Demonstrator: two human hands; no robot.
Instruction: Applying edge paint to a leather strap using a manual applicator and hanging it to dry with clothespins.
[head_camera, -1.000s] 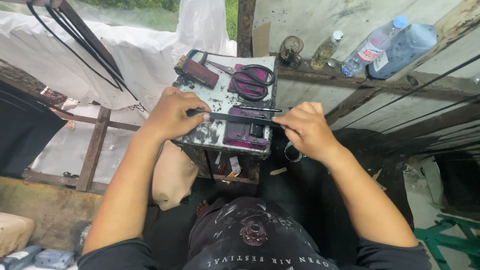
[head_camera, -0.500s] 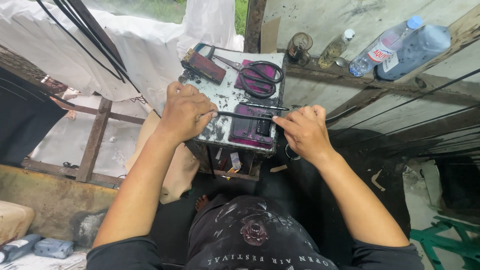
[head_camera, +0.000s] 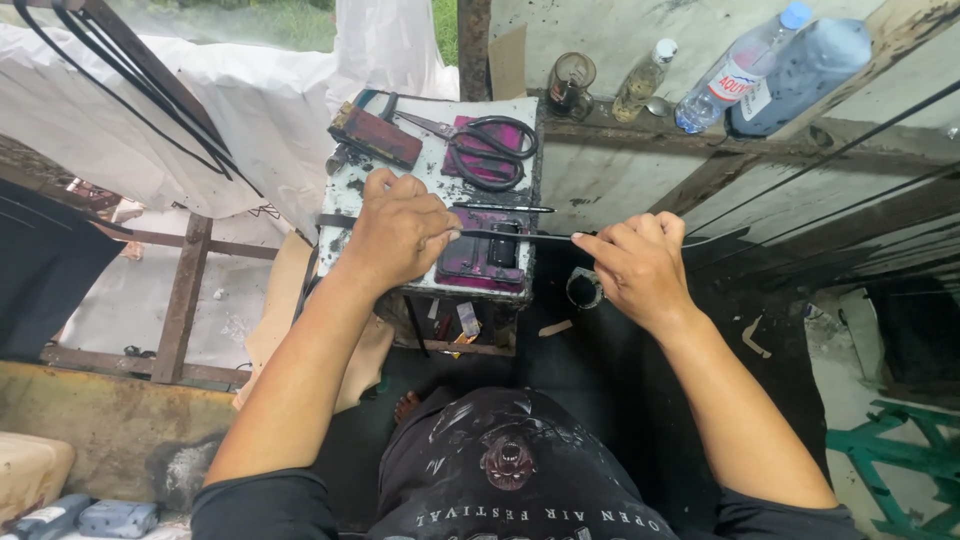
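A thin black strip (head_camera: 515, 237) runs level between my two hands above a small stained white work board (head_camera: 352, 190). My left hand (head_camera: 395, 232) is closed around the strip's left part, over the board. My right hand (head_camera: 637, 268) pinches the strip just past the board's right edge, with the strip continuing to the right. Under the strip lies a magenta block (head_camera: 480, 262). A thin metal tool (head_camera: 505, 208) lies just beyond my left fingers. Black-handled scissors (head_camera: 485, 150) rest at the far side of the board on a magenta pad.
A dark red block (head_camera: 375, 135) sits at the board's far left. A brown jar (head_camera: 572, 82), a small bottle (head_camera: 640, 80) and two plastic water bottles (head_camera: 740, 65) stand on the wooden ledge behind. White cloth (head_camera: 210, 100) hangs left; a green frame (head_camera: 890, 460) is lower right.
My right hand has drawn away to the right along the strip, past the board's edge, so more strip shows between the hands. The left hand stays on the board.
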